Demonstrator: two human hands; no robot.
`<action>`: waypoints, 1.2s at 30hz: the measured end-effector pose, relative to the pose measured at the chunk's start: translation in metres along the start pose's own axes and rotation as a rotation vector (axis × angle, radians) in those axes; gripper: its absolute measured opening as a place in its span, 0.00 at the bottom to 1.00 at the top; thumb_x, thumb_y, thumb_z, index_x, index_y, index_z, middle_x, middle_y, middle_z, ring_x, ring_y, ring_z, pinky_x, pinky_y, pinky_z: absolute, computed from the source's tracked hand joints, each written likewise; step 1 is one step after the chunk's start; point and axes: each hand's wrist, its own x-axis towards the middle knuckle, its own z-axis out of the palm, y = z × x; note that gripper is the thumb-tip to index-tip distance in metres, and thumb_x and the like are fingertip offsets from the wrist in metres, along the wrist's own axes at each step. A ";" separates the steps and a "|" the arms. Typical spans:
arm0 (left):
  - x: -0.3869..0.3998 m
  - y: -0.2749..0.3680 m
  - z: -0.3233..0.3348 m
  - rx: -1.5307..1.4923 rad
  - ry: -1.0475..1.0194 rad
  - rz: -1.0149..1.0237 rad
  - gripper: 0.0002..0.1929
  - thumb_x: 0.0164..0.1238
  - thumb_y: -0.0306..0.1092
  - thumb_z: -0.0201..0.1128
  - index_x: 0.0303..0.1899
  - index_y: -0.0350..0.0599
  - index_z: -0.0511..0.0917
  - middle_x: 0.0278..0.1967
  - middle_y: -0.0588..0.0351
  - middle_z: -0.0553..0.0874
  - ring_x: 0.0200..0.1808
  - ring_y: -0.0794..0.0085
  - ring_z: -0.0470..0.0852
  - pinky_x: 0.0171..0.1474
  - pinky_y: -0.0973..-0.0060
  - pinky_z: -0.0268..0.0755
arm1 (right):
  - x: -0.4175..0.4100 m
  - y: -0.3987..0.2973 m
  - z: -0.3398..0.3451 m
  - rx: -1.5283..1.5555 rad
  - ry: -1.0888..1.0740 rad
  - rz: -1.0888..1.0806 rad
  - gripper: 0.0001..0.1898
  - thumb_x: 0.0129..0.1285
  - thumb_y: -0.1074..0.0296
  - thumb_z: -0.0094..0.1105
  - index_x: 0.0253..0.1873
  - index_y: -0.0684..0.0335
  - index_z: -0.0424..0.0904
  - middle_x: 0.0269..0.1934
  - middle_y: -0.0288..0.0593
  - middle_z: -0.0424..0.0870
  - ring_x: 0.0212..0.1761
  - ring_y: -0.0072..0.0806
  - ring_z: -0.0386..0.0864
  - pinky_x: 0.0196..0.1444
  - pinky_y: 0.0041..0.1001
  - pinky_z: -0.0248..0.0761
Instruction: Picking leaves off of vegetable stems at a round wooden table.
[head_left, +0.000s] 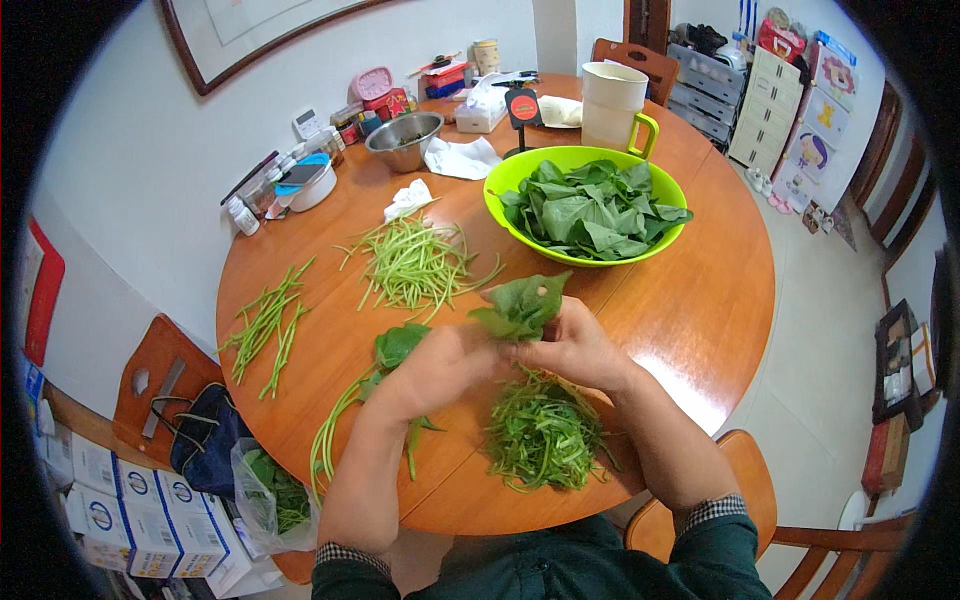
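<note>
Over the near half of the table, my right hand (581, 341) grips a green leaf (521, 306) with a small hole in it. My left hand (442, 367), blurred by motion, meets the leaf's lower left side; its fingertips are hard to make out. Beneath my hands lies a pile of shredded green trimmings (547, 435). Leafy stalks (337, 420) rest beside and partly behind my left forearm. Beyond my hands are a heap of bare pale-green stems (412, 262) and a lime-green plastic bowl (491, 199) full of loose leaves (592, 206).
A smaller bunch of stems (270, 322) lies at the left. Towards the back of the round wooden table (720, 247) stand a steel bowl (405, 142), a white pitcher (613, 105) and a tissue box (480, 112). A plastic bag of greens (277, 487) sits below the left edge.
</note>
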 end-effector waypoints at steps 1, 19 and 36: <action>-0.001 -0.004 -0.001 0.017 -0.032 0.039 0.14 0.75 0.39 0.54 0.45 0.38 0.81 0.34 0.61 0.84 0.32 0.81 0.77 0.37 0.80 0.71 | 0.000 -0.001 0.001 -0.017 -0.005 0.000 0.14 0.64 0.80 0.61 0.53 0.67 0.77 0.43 0.36 0.83 0.42 0.22 0.81 0.46 0.25 0.76; 0.000 0.007 0.022 -0.105 0.111 0.092 0.15 0.77 0.41 0.55 0.38 0.39 0.81 0.29 0.67 0.80 0.31 0.84 0.75 0.35 0.81 0.69 | -0.005 -0.006 -0.001 -0.303 0.085 -0.246 0.09 0.56 0.79 0.63 0.42 0.66 0.78 0.35 0.39 0.80 0.36 0.25 0.79 0.39 0.26 0.73; -0.009 0.011 0.010 0.354 0.244 0.089 0.15 0.76 0.38 0.56 0.32 0.36 0.79 0.27 0.69 0.79 0.31 0.87 0.73 0.33 0.81 0.68 | -0.006 -0.034 -0.006 -0.799 0.368 -0.694 0.20 0.47 0.79 0.70 0.47 0.67 0.77 0.38 0.46 0.82 0.41 0.35 0.82 0.45 0.29 0.75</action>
